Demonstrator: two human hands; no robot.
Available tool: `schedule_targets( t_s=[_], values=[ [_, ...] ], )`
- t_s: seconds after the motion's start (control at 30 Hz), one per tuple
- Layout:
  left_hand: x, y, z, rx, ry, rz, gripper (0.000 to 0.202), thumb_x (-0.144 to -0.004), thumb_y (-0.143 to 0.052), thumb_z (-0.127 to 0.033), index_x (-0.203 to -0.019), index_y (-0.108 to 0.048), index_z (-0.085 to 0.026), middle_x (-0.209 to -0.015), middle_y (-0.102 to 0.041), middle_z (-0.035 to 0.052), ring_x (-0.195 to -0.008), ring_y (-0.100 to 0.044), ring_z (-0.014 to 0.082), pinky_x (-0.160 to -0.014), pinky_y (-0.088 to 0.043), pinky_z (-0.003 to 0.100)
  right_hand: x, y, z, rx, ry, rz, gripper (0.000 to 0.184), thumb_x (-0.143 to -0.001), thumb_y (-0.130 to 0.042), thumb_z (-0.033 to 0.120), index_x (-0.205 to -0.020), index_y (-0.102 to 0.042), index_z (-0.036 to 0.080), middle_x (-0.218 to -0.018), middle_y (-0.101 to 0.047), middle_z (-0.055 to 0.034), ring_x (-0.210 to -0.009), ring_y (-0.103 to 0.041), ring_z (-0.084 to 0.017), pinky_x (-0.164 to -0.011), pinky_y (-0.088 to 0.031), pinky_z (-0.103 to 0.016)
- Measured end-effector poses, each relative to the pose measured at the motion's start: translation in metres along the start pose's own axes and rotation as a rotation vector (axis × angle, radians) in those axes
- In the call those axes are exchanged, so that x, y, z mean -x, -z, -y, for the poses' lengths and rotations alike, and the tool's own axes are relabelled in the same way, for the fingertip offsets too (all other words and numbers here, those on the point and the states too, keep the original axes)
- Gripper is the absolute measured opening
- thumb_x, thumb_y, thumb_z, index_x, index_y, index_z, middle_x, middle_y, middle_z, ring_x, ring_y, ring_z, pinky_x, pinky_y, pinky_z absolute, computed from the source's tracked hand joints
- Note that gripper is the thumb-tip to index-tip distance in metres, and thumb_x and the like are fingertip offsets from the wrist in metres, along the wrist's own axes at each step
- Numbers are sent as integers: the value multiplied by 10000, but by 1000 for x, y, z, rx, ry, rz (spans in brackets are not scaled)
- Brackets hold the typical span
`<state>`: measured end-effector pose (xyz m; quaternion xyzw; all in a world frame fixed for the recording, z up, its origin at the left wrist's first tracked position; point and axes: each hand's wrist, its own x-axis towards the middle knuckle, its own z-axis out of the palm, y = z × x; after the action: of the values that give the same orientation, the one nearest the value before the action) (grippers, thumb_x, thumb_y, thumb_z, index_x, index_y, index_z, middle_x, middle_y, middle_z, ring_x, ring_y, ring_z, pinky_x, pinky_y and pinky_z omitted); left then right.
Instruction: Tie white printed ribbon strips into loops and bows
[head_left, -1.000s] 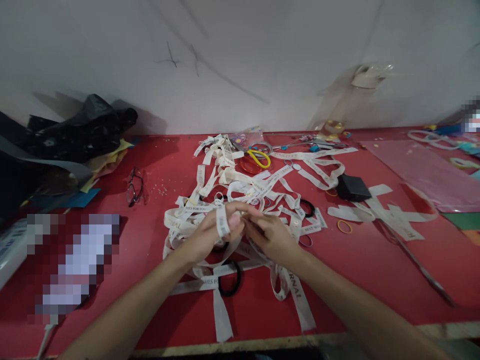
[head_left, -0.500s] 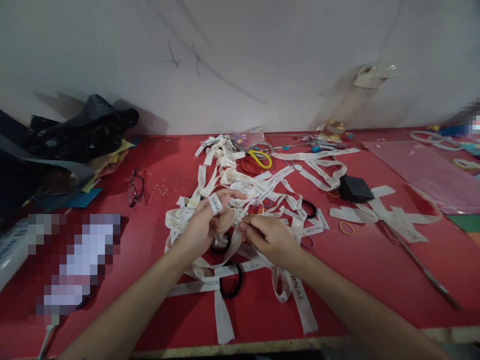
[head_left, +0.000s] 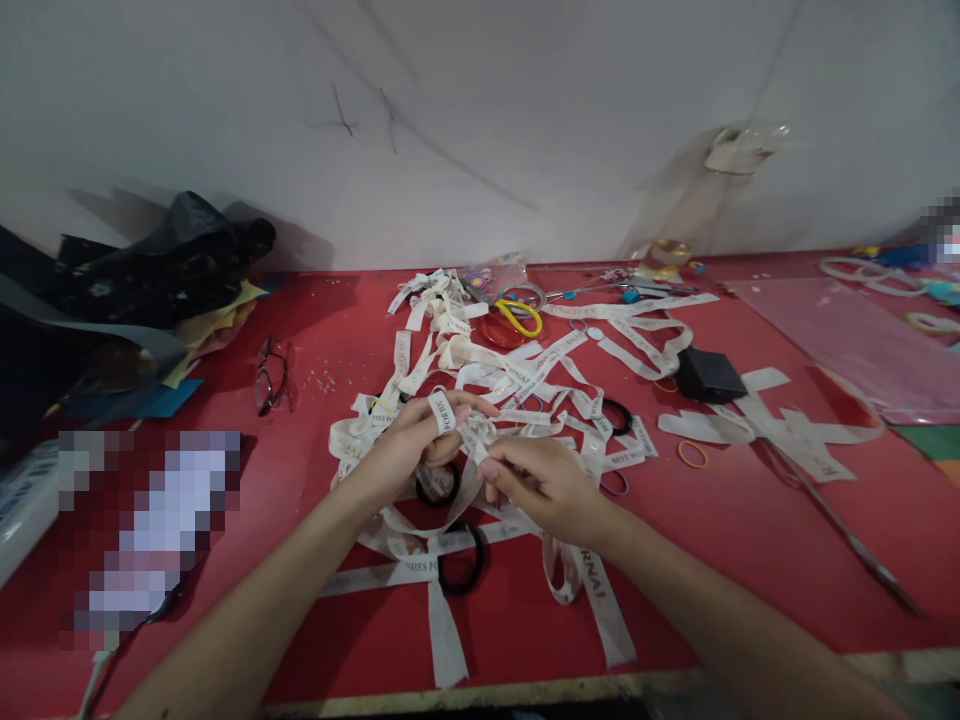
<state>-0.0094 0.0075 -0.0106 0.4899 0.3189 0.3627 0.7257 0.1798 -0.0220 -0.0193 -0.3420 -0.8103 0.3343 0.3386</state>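
Red covers the whole table [head_left: 360,645], and a pale wall [head_left: 480,130] stands behind it. White ribbon [head_left: 448,635] with words on it lies in a messy heap in the middle, and a scrunched bit [head_left: 477,438] is held over the heap. The left hand [head_left: 416,435] has curled fingers, with ribbon going over them. The right hand [head_left: 551,485], just beside it, has its thumb and fingers pinched close on the scrunched bit. Near the front, a black ring [head_left: 480,562] lies among the ribbon. If a hand pulls too hard, the ribbon could tighten into a knot or catch on that ring. If the pinch goes loose, the scrunched bit could slip and pop open.
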Motion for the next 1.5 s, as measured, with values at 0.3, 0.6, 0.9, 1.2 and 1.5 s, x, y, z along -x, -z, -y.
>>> schedule_targets(
  t_s=[0.3,0.6,0.9,1.2,1.5],
  values=[
    [2,-5,-2,-156,-37,-60,320,-929,-530,-408,-1039,-649,-133,-473,-205,-108,-425,-141,49,-433,-108,210,2,-1,-2,15,48,-11,292,-977,-452,236,-720,-577,174,-609,-628,20,-559,-548,-79,-605,-386,-195],
    [4,-9,-5,-283,-38,-115,419,-924,-488,-488,-1048,-670,-132,-524,-194,-88,-477,-164,73,-465,-136,223,1,0,-3,4,54,-14,276,-966,-469,222,-718,-579,173,-600,-622,26,-528,-527,-69,-577,-372,-191],
    [3,-15,-8,-410,-74,-160,326,-895,-541,-436,-1003,-705,-177,-685,-543,-7,-641,-427,120,-614,-348,225,2,1,1,-82,43,-30,323,-966,-480,281,-685,-592,169,-552,-596,24,-516,-508,-76,-574,-381,-199],
    [3,-15,-7,-467,-85,-154,267,-898,-541,-366,-1011,-700,-184,-712,-543,-12,-642,-439,110,-601,-353,214,3,1,-2,-111,61,-32,296,-959,-500,291,-725,-627,163,-557,-591,19,-526,-514,-79,-558,-376,-200],
    [1,-14,-7,-487,-90,-126,269,-895,-547,-368,-987,-701,-169,-722,-584,-13,-680,-511,118,-655,-401,219,6,2,-1,-181,57,-39,306,-956,-515,323,-782,-694,146,-552,-598,6,-523,-526,-84,-548,-395,-201]
  ],
)
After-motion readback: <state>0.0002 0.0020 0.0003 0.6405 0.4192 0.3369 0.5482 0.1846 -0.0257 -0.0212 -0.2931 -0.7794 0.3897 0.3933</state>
